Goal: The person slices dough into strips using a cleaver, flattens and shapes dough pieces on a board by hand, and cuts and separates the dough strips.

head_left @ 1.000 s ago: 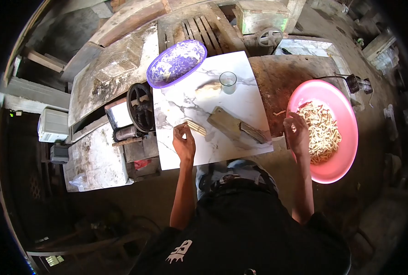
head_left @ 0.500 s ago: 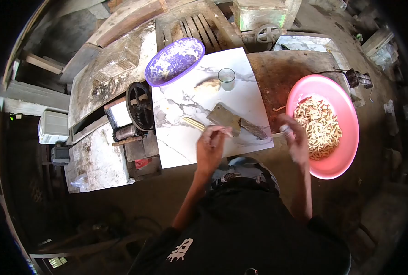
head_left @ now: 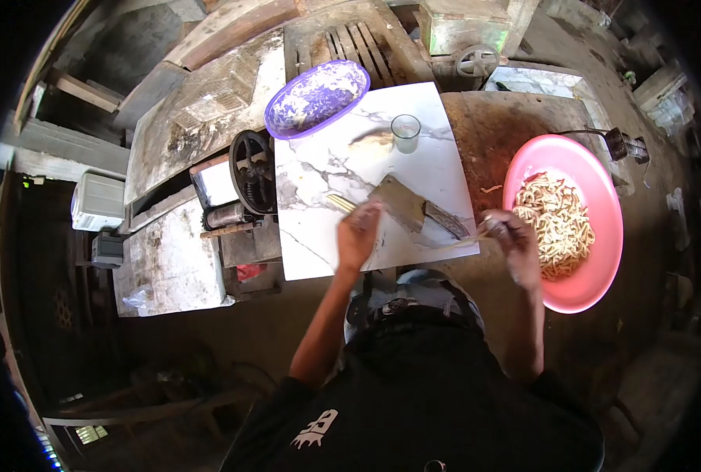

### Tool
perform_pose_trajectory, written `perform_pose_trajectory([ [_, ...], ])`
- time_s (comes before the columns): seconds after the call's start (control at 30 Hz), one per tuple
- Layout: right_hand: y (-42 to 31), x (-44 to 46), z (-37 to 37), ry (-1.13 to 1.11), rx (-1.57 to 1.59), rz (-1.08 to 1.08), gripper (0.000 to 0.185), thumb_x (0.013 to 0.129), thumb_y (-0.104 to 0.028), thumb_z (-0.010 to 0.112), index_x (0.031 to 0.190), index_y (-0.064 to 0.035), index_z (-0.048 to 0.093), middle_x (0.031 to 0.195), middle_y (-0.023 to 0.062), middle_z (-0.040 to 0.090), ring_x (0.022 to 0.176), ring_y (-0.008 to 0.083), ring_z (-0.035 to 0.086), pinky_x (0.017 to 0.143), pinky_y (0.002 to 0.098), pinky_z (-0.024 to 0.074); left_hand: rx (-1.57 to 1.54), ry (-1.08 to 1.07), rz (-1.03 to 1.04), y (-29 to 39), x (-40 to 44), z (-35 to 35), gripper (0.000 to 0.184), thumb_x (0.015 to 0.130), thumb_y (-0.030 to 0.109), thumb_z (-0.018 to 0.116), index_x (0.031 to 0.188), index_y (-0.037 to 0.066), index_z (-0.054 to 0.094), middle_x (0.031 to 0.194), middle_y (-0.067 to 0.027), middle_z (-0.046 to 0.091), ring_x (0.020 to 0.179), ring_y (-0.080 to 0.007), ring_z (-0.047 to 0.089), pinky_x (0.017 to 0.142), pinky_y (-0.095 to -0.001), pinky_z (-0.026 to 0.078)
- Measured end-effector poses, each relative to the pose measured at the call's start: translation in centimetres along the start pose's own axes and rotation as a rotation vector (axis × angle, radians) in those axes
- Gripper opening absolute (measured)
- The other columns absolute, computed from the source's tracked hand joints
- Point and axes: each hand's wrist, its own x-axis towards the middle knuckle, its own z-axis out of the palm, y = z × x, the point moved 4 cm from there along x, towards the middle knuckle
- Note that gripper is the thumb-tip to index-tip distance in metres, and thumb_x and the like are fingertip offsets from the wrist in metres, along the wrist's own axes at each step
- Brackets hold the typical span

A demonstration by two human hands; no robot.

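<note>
My left hand [head_left: 357,236] is over the near part of the white marble-patterned board [head_left: 307,236], fingers curled closed; what they hold, if anything, is hidden. Just beyond it lie a few pale dough strips [head_left: 340,202]. A cleaver [head_left: 400,204] rests flat on the board, its worn handle pointing toward my right hand [head_left: 514,245]. That hand is pinched closed at the board's right edge, beside the pink basin [head_left: 611,236]. A thin pale dough strip [head_left: 475,237] trails leftward from its fingertips. Inside the basin is a heap of twisted dough pieces [head_left: 556,224].
A glass [head_left: 405,135] stands on the board beside a flat piece of dough [head_left: 372,142]. At the far left corner sits a purple oval basin [head_left: 317,101] smeared white. A hand-cranked machine with a black wheel [head_left: 252,173] adjoins the board's left side.
My left hand has drawn slightly nearer my body and curled in. My right hand has lowered a little, and a thin strip now shows at its fingers. The whole view has shifted slightly.
</note>
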Motion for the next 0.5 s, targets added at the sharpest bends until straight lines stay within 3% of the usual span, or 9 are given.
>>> perform_pose_trajectory([
  [0.03, -0.1, 0.1, -1.8, 0.078, -0.007, -0.086, 0.02, 0.094, -0.002, 0.058, 0.112, -0.0009, 0.065, 0.095, 0.0047, 0.066, 0.09, 0.0142, 0.062, 0.085, 0.0283, 0.0495, 0.09, 0.051, -0.16, -1.9, 0.6, -1.4, 0.024, 0.09, 0.015, 0.067, 0.11, 0.002, 0.068, 0.09, -0.0127, 0.072, 0.081, -0.0167, 0.068, 0.072, -0.0298, 0.053],
  [0.07, -0.2, 0.2, -3.6, 0.156, -0.014, -0.173, 0.018, 0.096, -0.008, 0.058, 0.111, -0.0003, 0.066, 0.095, 0.0057, 0.067, 0.088, 0.0136, 0.062, 0.083, 0.0291, 0.0508, 0.272, 0.116, -0.217, -5.2, 1.4, -2.6, 0.032, 0.087, 0.021, 0.069, 0.113, 0.002, 0.066, 0.096, -0.0156, 0.071, 0.087, -0.0262, 0.069, 0.075, -0.0355, 0.053],
  [0.1, -1.0, 0.2, -5.0, 0.263, -0.154, -0.112, 0.02, 0.096, -0.008, 0.058, 0.113, 0.0002, 0.066, 0.098, 0.006, 0.068, 0.091, 0.0133, 0.062, 0.085, 0.0294, 0.0509, 0.468, 0.231, -0.18, -7.8, 1.8, -3.8, 0.037, 0.086, 0.023, 0.069, 0.116, 0.002, 0.065, 0.101, -0.0175, 0.069, 0.094, -0.0339, 0.066, 0.081, -0.0388, 0.051],
  [0.13, -0.4, 0.5, -6.9, 0.313, -0.181, -0.129, 0.022, 0.097, -0.008, 0.057, 0.114, 0.0012, 0.066, 0.101, 0.0061, 0.068, 0.094, 0.0126, 0.062, 0.086, 0.0282, 0.0504, 0.561, 0.264, -0.133, -10.2, 2.2, -4.8, 0.037, 0.086, 0.026, 0.068, 0.115, 0.003, 0.066, 0.112, -0.0176, 0.065, 0.101, -0.0351, 0.062, 0.086, -0.043, 0.049],
  [0.2, 0.9, 0.6, -9.9, 0.405, -0.284, -0.192, 0.023, 0.097, -0.006, 0.056, 0.116, 0.0009, 0.065, 0.102, 0.006, 0.068, 0.095, 0.0113, 0.061, 0.087, 0.0265, 0.0496, 0.758, 0.219, -0.3, -11.5, 2.7, -5.5, 0.036, 0.087, 0.03, 0.066, 0.112, 0.003, 0.067, 0.115, -0.0145, 0.064, 0.104, -0.0338, 0.06, 0.09, -0.0463, 0.047],
  [0.3, 2.9, 0.6, -12.3, 0.469, -0.433, -0.125, 0.025, 0.096, -0.005, 0.056, 0.118, 0.0005, 0.065, 0.106, 0.0062, 0.068, 0.097, 0.0104, 0.061, 0.087, 0.0251, 0.0491, 0.849, 0.248, -0.334, -11.3, 2.6, -5.3, 0.035, 0.086, 0.032, 0.065, 0.11, 0.007, 0.068, 0.117, -0.0106, 0.062, 0.11, -0.0305, 0.057, 0.092, -0.048, 0.044],
  [0.5, 4.7, -0.7, -12.6, 0.475, -0.343, 0.01, 0.026, 0.096, -0.011, 0.057, 0.119, -0.0005, 0.065, 0.109, 0.0057, 0.068, 0.1, 0.0105, 0.062, 0.085, 0.0245, 0.0489, 0.772, 0.225, -0.435, -11.6, 2.7, -4.7, 0.029, 0.086, 0.033, 0.064, 0.109, 0.017, 0.069, 0.118, -0.0061, 0.061, 0.112, -0.0275, 0.055, 0.09, -0.0459, 0.043],
])
